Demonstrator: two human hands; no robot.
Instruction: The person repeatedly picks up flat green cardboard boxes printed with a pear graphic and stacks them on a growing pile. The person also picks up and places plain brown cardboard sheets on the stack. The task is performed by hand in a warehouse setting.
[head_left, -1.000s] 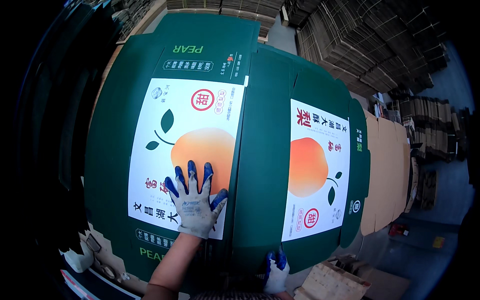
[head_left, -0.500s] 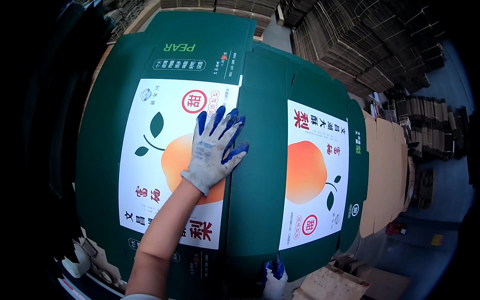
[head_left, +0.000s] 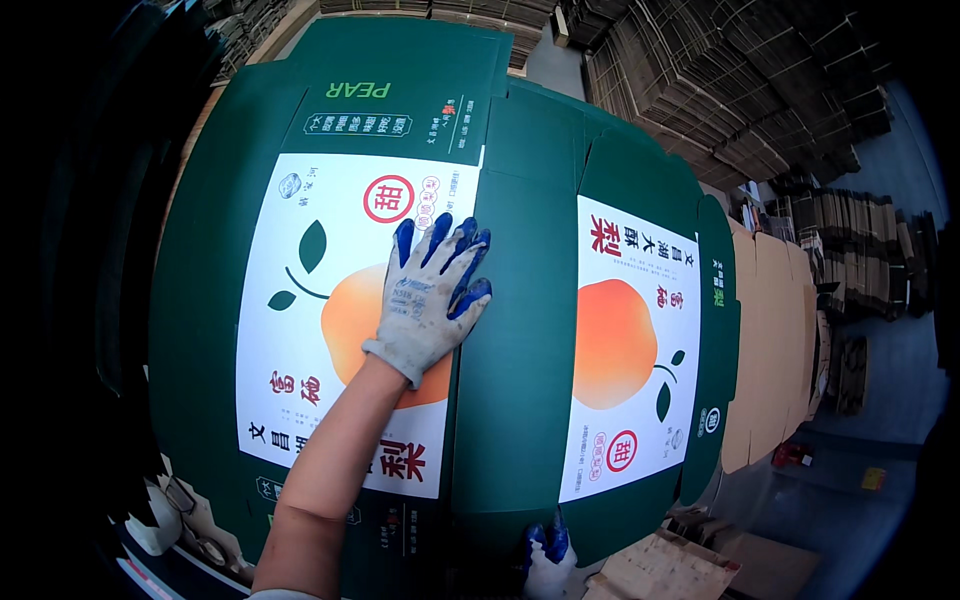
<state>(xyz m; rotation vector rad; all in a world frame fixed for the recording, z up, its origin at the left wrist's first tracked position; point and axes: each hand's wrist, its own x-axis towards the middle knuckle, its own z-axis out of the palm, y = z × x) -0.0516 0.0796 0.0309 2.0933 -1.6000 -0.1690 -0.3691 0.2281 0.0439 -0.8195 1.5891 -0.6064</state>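
A large flat carton blank [head_left: 515, 330], green with white panels and printed orange pears, lies spread out in front of me. My left hand [head_left: 425, 300], in a grey-white glove with blue fingertips, rests palm down on it beside the central crease. Its fingers are stretched out and the thumb points right. Down at the near edge, my right hand [head_left: 548, 560] wears a matching glove. Its fingers are bent close together on the blank's border, gripping it; part of this hand is cut off by the picture's lower edge.
Plain brown cardboard [head_left: 770, 350] shows beyond the blank's right side. Tall bundled stacks of flat cardboard [head_left: 720, 90] stand at the back right, with more stacks [head_left: 845, 250] farther right. Brown cardboard pieces [head_left: 665, 570] lie at the lower right. A tape roll [head_left: 212, 550] sits lower left.
My left thumb has drawn slightly closer to the fingers. Otherwise the hands and the carton blank stay almost where they were.
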